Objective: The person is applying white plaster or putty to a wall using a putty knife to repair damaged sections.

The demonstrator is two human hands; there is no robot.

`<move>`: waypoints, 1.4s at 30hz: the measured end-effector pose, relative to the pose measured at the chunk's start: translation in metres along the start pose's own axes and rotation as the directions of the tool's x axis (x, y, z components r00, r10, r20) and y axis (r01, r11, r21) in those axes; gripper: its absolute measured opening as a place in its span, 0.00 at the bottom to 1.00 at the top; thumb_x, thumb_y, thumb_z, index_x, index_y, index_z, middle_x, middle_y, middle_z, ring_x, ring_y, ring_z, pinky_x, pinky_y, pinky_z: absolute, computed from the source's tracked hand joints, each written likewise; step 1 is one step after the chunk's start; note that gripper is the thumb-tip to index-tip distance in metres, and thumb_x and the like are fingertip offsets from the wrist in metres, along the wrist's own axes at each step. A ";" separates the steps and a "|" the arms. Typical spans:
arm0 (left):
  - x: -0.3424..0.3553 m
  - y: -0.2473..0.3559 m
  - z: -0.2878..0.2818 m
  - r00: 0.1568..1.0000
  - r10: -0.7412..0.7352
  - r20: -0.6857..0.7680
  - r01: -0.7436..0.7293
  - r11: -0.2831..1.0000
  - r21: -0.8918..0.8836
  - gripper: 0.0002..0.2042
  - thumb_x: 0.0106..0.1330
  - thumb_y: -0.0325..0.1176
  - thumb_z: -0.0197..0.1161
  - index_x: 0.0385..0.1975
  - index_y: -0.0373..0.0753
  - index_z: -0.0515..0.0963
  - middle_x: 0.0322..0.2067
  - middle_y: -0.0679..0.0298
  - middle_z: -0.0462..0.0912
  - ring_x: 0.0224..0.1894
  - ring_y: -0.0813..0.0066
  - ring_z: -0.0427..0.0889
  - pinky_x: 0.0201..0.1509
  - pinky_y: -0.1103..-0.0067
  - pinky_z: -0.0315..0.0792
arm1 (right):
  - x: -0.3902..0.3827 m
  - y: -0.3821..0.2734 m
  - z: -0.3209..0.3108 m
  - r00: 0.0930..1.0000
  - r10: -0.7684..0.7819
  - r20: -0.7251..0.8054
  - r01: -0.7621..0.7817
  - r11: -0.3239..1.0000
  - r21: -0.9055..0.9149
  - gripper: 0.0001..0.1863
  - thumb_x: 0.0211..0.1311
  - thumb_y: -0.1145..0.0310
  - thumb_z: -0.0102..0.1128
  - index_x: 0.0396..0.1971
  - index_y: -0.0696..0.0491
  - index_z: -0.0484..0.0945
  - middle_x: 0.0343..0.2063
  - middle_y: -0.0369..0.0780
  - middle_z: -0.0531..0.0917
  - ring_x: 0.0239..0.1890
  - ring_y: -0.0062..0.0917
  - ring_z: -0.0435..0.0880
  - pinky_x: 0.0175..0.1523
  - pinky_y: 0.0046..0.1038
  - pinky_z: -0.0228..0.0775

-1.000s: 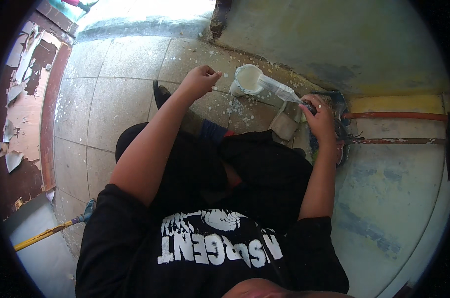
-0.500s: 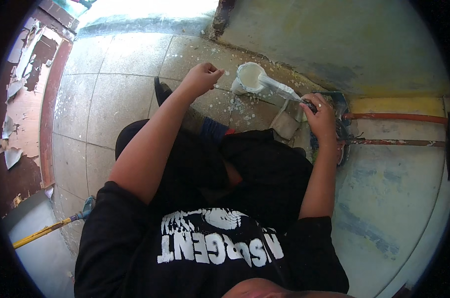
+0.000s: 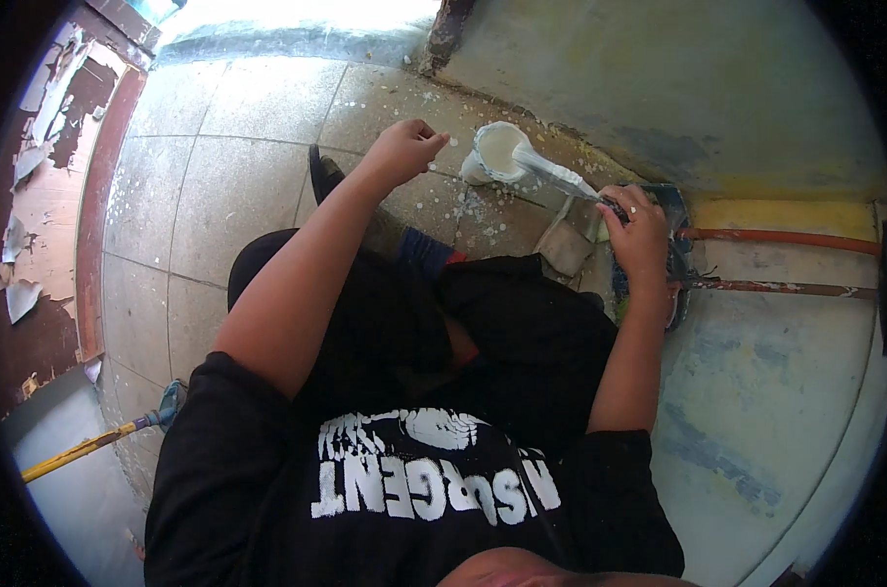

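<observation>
My right hand [image 3: 639,227] grips the dark handle of a tool with a long, white-coated head [image 3: 558,178]. Whether that head is a brush or a blade I cannot tell. Its far end rests at the rim of a white container [image 3: 475,170] holding white paint-like liquid, with drips down the side. To the left of the container, my left hand [image 3: 405,157] hovers above the tiles, fingers curled in and nothing visible in them.
Paint spots dot the tiled floor [image 3: 248,98]. Beside my right forearm lies a dark, paint-stained tray [image 3: 676,210], near two pipes [image 3: 786,236] along the wall. A pale block-like thing [image 3: 564,247] sits by my knee. At left are a yellow pole [image 3: 82,448] and a peeling door [image 3: 57,225].
The whole view has shifted slightly. Both hands, the tool and the container keep nearly the same places relative to one another.
</observation>
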State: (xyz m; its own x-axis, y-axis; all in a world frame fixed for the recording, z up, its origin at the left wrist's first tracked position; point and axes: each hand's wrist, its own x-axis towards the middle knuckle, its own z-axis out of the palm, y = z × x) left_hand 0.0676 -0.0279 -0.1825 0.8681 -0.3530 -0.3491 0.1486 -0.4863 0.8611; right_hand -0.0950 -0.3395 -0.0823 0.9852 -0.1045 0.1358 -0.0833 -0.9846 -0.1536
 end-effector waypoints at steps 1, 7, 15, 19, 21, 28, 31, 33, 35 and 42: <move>0.000 0.000 0.001 1.000 -0.001 -0.001 0.001 1.000 -0.001 0.22 0.64 0.49 0.62 0.38 0.31 0.79 0.24 0.58 0.83 0.25 0.72 0.84 0.31 0.75 0.76 | 0.000 -0.001 -0.001 1.000 -0.002 -0.003 0.002 1.000 -0.025 0.13 0.60 0.58 0.63 0.43 0.43 0.82 0.42 0.38 0.81 0.43 0.43 0.79 0.50 0.41 0.69; 0.000 -0.001 -0.003 0.998 -0.001 0.063 -0.001 1.000 0.019 0.24 0.66 0.52 0.60 0.42 0.31 0.77 0.31 0.57 0.82 0.30 0.73 0.82 0.34 0.75 0.75 | 0.000 -0.009 -0.006 1.000 -0.005 0.013 0.006 0.999 -0.041 0.11 0.60 0.61 0.62 0.41 0.45 0.82 0.40 0.38 0.81 0.40 0.41 0.78 0.48 0.38 0.66; -0.001 0.000 -0.001 1.000 0.013 -0.004 -0.013 1.000 -0.013 0.22 0.64 0.49 0.62 0.38 0.31 0.79 0.24 0.58 0.83 0.27 0.71 0.83 0.33 0.75 0.76 | -0.005 -0.004 -0.014 0.997 -0.047 -0.063 0.040 0.994 -0.106 0.13 0.60 0.63 0.62 0.44 0.47 0.80 0.43 0.36 0.79 0.43 0.36 0.77 0.52 0.35 0.63; 0.002 -0.002 0.000 1.000 0.019 0.006 -0.019 1.000 -0.003 0.22 0.64 0.50 0.62 0.38 0.31 0.79 0.23 0.58 0.83 0.26 0.71 0.83 0.33 0.75 0.76 | -0.003 -0.001 -0.010 0.978 -0.136 -0.156 0.114 0.983 -0.144 0.14 0.60 0.64 0.61 0.47 0.46 0.79 0.42 0.37 0.80 0.45 0.37 0.78 0.52 0.36 0.64; 0.003 -0.003 0.000 1.000 0.010 -0.001 -0.010 1.000 -0.001 0.23 0.64 0.50 0.62 0.38 0.31 0.79 0.23 0.58 0.83 0.26 0.72 0.83 0.32 0.75 0.76 | -0.001 -0.002 -0.005 0.994 -0.065 -0.084 0.060 0.996 -0.066 0.15 0.60 0.64 0.61 0.47 0.46 0.79 0.42 0.39 0.80 0.45 0.38 0.78 0.53 0.37 0.64; 0.002 -0.005 0.001 1.000 0.008 -0.003 -0.009 0.999 -0.036 0.23 0.64 0.50 0.61 0.38 0.31 0.80 0.23 0.59 0.83 0.26 0.72 0.83 0.31 0.75 0.76 | 0.000 -0.010 0.001 0.999 -0.023 -0.033 0.020 0.997 -0.081 0.16 0.60 0.61 0.61 0.48 0.45 0.79 0.43 0.41 0.81 0.47 0.41 0.79 0.53 0.41 0.65; 0.002 -0.005 0.000 1.000 0.023 -0.004 -0.023 0.999 -0.039 0.22 0.64 0.50 0.61 0.37 0.31 0.80 0.23 0.59 0.83 0.25 0.72 0.83 0.31 0.74 0.76 | 0.000 -0.011 0.002 0.996 -0.036 -0.087 0.025 0.992 -0.123 0.15 0.60 0.61 0.62 0.47 0.44 0.80 0.42 0.40 0.81 0.47 0.39 0.79 0.52 0.41 0.65; 0.002 -0.004 0.000 1.000 0.027 0.002 -0.027 0.999 -0.018 0.22 0.64 0.50 0.61 0.36 0.31 0.80 0.23 0.59 0.83 0.25 0.71 0.83 0.31 0.74 0.76 | 0.001 -0.010 0.002 0.994 -0.034 -0.109 0.024 0.995 -0.093 0.15 0.59 0.61 0.62 0.46 0.44 0.80 0.41 0.39 0.81 0.47 0.38 0.79 0.51 0.40 0.64; 0.002 -0.003 -0.002 0.999 0.010 0.031 -0.010 1.000 -0.014 0.23 0.65 0.51 0.61 0.38 0.31 0.79 0.25 0.59 0.82 0.27 0.72 0.82 0.33 0.75 0.75 | 0.000 -0.007 0.002 0.990 -0.048 -0.133 0.036 0.995 -0.088 0.14 0.59 0.62 0.62 0.46 0.43 0.81 0.40 0.38 0.80 0.46 0.37 0.78 0.51 0.40 0.63; -0.002 0.002 -0.005 0.999 -0.007 0.050 0.007 1.000 0.005 0.24 0.67 0.51 0.59 0.40 0.30 0.77 0.29 0.58 0.82 0.29 0.72 0.82 0.35 0.74 0.75 | -0.002 -0.004 0.003 0.985 -0.097 -0.142 0.075 0.986 -0.150 0.13 0.59 0.63 0.63 0.45 0.43 0.81 0.36 0.37 0.77 0.46 0.35 0.76 0.52 0.37 0.62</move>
State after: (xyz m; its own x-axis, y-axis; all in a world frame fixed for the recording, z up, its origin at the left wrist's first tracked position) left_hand 0.0683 -0.0242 -0.1779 0.8420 -0.3893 -0.3735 0.1520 -0.4931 0.8566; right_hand -0.0958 -0.3346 -0.0852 0.9573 -0.0275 0.2879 -0.0304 -0.9995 0.0056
